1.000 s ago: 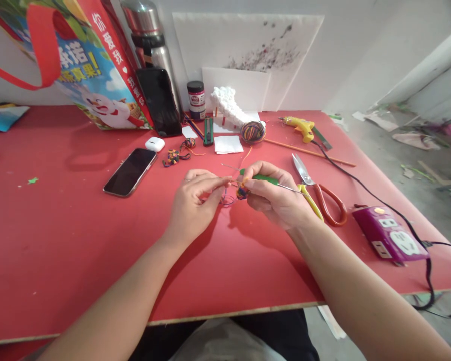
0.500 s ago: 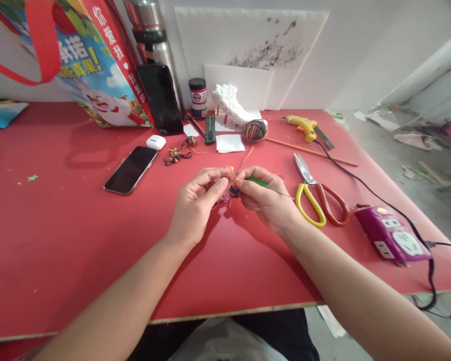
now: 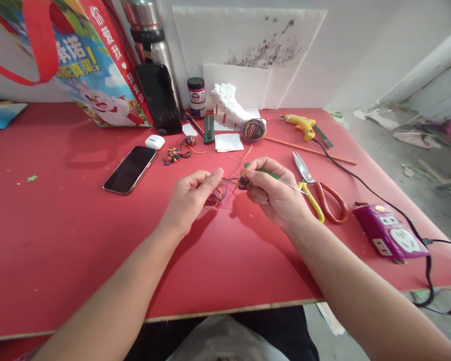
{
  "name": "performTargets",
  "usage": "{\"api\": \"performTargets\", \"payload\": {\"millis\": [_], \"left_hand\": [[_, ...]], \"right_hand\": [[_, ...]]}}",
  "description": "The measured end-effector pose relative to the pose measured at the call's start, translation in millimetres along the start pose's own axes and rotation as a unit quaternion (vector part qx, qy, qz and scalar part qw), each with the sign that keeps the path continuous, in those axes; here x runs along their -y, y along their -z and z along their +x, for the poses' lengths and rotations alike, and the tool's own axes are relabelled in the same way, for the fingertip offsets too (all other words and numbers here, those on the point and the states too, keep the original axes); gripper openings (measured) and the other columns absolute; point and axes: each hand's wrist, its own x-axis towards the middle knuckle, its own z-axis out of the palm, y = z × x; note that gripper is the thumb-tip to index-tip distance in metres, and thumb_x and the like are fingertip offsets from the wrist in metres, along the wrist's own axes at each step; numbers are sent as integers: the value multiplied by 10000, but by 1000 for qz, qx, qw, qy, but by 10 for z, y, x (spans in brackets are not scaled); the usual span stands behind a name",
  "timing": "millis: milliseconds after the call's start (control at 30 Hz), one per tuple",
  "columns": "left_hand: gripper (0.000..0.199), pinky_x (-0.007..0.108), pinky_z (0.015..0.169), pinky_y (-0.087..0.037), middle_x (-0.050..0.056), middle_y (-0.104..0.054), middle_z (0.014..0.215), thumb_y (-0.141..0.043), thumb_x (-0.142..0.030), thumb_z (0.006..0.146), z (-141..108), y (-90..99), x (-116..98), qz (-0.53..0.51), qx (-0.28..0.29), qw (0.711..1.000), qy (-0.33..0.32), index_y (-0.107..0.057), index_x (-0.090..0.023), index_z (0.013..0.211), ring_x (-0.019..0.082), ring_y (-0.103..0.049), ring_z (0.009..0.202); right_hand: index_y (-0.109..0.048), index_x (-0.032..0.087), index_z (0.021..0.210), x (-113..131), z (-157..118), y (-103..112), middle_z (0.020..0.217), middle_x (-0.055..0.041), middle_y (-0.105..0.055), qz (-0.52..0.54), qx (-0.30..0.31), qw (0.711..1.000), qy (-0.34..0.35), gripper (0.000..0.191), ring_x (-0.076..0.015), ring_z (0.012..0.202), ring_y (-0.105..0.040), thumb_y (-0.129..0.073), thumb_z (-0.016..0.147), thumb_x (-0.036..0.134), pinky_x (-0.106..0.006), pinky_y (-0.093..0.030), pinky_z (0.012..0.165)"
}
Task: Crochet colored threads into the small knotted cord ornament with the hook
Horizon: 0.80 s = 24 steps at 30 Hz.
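Multicoloured yarn piece (image 3: 242,181), left of scissors (image 3: 310,180), is pinched with green-handled tool (image 3: 267,174) in fingers of right hand (image 3: 276,195); thin strands (image 3: 230,178) are pinched by left hand (image 3: 188,198). Piece likely light, soft, snag-prone; best held by dense body.

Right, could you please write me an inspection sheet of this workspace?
Surface: red table, small green scrap on its left part.
Things: yarn strand, small multicoloured yarn piece and green-handled tool, all held.
Clutter: phone, white case, scissors, yellow glue gun, yarn ball.
Hands: left hand pinches the yarn strand; right hand holds the yarn piece and tool.
Cables: black cords by the purple socket box, some past the table edge.
Surroundings: white boards against the wall; scraps on the floor at right.
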Motion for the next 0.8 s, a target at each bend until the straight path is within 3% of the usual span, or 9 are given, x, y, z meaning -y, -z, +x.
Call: {"api": "performTargets", "payload": {"millis": [67,167,267,433,633,700,800], "left_hand": [[567,319,589,-318,54,-614,709,-883,-688,804,0,21,-28,-36,79,996,22,-754,-188,570,133,-445,638],[470,269,527,-262,24,-542,710,-979,-612,706,3,14,-43,-166,124,977,42,-803,-185,616,93,-345,605],[361,222,505,-262,-4,-544,765,-1020,-495,693,9,-37,-6,-230,92,968,40,-900,-222,895,67,-278,600],[278,220,534,-348,-7,-576,902,-940,-391,825,-23,-119,85,-164,29,986,-26,-907,-316,1090,58,-343,616],[510,243,667,-490,-11,-637,1013,-912,-146,787,-93,-163,76,-11,17,993,-120,-868,-383,1236,79,-450,684],[507,238,654,-482,-25,-628,914,-916,-132,775,-94,-174,79,-16,6,993,-113,-874,-367,1223,81,-448,665],[481,230,595,-468,-47,-573,769,-957,-195,749,-74,-183,107,-87,-2,995,-47,-878,-333,1203,85,-472,632]], "right_hand": [[-662,216,795,3,3,-2,634,64,-598,5,-6,1000,3,286,-25,457,-260,-914,723,330,-235,-193,459],[-658,212,789,-1,4,-11,620,68,-592,8,-5,1000,6,290,-23,447,-260,-912,715,331,-232,-186,453],[-664,207,795,-23,-11,-39,620,69,-584,11,5,1000,5,298,-21,443,-281,-919,716,339,-228,-199,452],[-692,197,797,-81,-51,-98,592,67,-572,-1,3,1000,1,268,-31,450,-335,-916,726,325,-222,-220,449],[-691,190,789,-125,-42,-116,579,69,-594,20,-4,999,-27,278,-30,453,-361,-919,712,330,-204,-239,442],[-688,189,789,-132,-41,-120,556,81,-576,29,-1,999,-40,286,-27,443,-361,-923,708,332,-196,-247,433],[-682,192,800,-147,-45,-127,536,91,-569,30,-4,999,-43,304,-31,423,-393,-930,711,344,-181,-256,411]]}}
